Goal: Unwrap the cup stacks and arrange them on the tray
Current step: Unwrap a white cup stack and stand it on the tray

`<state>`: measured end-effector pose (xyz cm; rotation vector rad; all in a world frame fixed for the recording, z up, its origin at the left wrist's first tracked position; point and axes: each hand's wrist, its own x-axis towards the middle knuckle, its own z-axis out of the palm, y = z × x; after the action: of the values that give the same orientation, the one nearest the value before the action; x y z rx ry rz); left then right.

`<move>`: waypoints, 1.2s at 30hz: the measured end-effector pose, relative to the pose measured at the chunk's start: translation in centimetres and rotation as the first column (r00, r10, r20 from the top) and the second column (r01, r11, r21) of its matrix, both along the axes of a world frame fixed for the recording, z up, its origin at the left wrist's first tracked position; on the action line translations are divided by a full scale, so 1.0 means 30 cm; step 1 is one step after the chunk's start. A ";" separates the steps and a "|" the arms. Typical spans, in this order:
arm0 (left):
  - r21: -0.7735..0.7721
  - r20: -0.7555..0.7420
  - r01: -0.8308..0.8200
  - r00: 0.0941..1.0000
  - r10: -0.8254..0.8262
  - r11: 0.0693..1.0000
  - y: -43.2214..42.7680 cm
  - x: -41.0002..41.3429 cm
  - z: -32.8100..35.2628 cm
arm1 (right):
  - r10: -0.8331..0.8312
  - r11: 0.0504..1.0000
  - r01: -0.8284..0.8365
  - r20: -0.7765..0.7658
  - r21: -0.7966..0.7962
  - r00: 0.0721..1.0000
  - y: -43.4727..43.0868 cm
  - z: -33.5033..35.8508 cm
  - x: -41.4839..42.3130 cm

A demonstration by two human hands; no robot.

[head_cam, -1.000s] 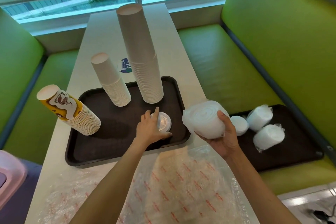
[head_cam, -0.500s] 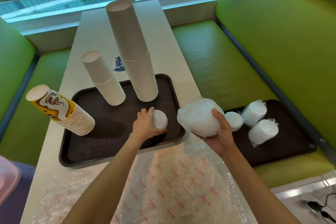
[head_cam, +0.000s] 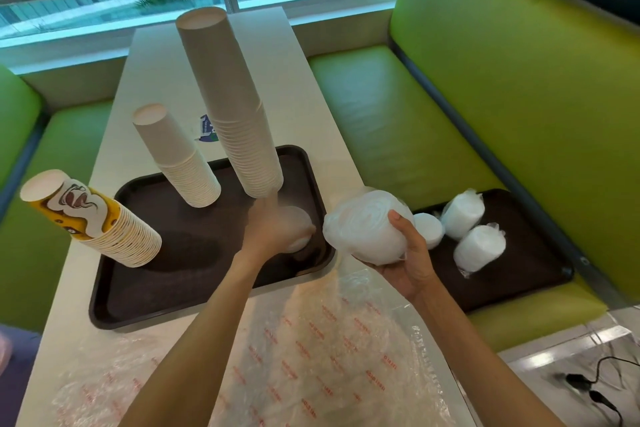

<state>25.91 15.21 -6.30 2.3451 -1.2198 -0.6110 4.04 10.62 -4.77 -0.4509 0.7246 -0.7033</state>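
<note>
Dark brown plastic tray (head_cam: 138, 288) on the pale table (head_cam: 114, 135). Three upside-down cup stacks stand on it:
- tall plain white paper stack (head_cam: 235, 107) at the tray's 1 o'clock
- shorter plain white stack (head_cam: 176, 156) at 12
- yellow printed stack (head_cam: 93, 222) at 9, leaning out over the rim

Left hand (head_cam: 273, 229) at the tray's 3 o'clock, against a small round white piece (head_cam: 299, 229). It is motion-blurred, so I cannot tell if it grips.

Right hand (head_cam: 408, 253), off the tray at 3 o'clock, fingers curled round a white bundle wrapped in clear plastic (head_cam: 363, 229), held in the air.

Second dark tray (head_cam: 519, 281) on the green bench carries more wrapped white bundles (head_cam: 479, 248).

Red-printed clear wrap (head_cam: 311, 357) lies at the first tray's 6 o'clock.
</note>
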 end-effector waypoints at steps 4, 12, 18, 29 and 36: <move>-0.586 -0.309 -0.259 0.947 0.084 0.768 0.061 -0.083 0.189 | 0.033 0.999 -0.033 -0.005 -0.008 0.999 0.019 0.028 0.027; -0.485 -0.259 0.214 0.891 -0.373 0.848 0.195 -0.219 0.284 | 0.240 0.967 -0.240 -0.011 -0.088 0.971 0.076 0.099 0.069; -0.436 -0.375 0.119 0.877 -0.300 0.892 0.253 -0.241 0.261 | 0.301 0.948 -0.303 -0.032 -0.097 0.953 0.090 0.129 0.077; -0.435 -0.524 -0.016 0.818 -0.238 0.901 0.263 -0.259 0.267 | 0.280 0.948 -0.296 -0.138 -0.119 0.950 0.115 0.168 0.062; -0.428 -0.556 0.012 0.785 -0.274 0.904 0.281 -0.250 0.268 | 0.301 0.945 -0.316 -0.153 -0.088 0.941 0.106 0.185 0.047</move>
<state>18.40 23.64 1.73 1.5308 -1.0865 -0.9662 5.46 13.81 0.78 -0.7044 0.7254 -0.4198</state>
